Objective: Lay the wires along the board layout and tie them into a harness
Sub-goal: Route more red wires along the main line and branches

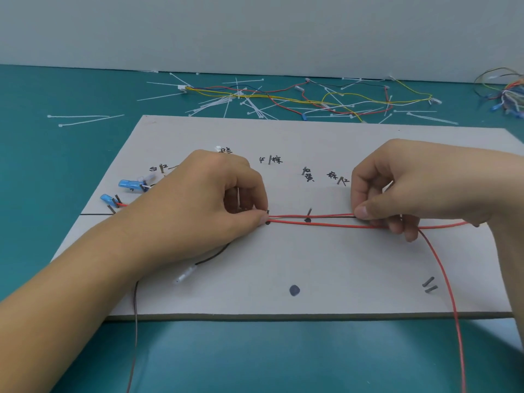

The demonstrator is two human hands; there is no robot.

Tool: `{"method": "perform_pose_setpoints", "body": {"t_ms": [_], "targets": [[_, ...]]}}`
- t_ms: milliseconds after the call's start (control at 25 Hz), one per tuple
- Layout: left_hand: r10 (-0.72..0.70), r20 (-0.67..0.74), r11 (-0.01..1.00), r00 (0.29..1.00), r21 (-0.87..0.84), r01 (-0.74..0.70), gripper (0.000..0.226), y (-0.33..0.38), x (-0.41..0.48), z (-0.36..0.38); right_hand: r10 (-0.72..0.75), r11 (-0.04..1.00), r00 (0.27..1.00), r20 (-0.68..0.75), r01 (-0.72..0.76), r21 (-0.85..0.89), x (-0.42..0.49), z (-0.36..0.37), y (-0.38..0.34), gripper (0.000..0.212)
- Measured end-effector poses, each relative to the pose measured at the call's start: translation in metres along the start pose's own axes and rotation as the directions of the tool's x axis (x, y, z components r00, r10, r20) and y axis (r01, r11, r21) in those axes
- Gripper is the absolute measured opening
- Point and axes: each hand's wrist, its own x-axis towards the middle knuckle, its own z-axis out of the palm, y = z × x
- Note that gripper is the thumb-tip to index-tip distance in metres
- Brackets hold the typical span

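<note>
A grey layout board (pixel 326 273) with nails and handwritten labels lies on the teal table. Two red wires (pixel 326 221) run side by side along the board's black line, past a nail (pixel 309 212). My left hand (pixel 204 199) pinches the wires at their left end, beside a nail at the board's middle. My right hand (pixel 402 182) pinches them further right. One red wire (pixel 450 293) curves down off the board's front edge. A brown wire (pixel 136 321) with a clear terminal (pixel 184 275) passes under my left forearm. Blue terminals (pixel 129 184) sit at nails on the left.
Loose white cable ties (pixel 85 120) are scattered on the teal table behind the board. A tied harness of coloured wires (pixel 312 99) lies at the back, and a bundle of wires (pixel 507 95) sits at the far right. Two nails (pixel 429 285) stand at the board's front right.
</note>
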Motion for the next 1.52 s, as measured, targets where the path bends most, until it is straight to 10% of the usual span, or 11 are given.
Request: {"method": "perform_pose_setpoints", "body": {"t_ms": [1520], "targets": [[0.008, 0.034, 0.999, 0.999, -0.038, -0.007, 0.019, 0.007, 0.002, 0.006, 0.027, 0.981, 0.993, -0.111, -0.048, -0.187, 0.003, -0.009, 0.008, 0.010]]}}
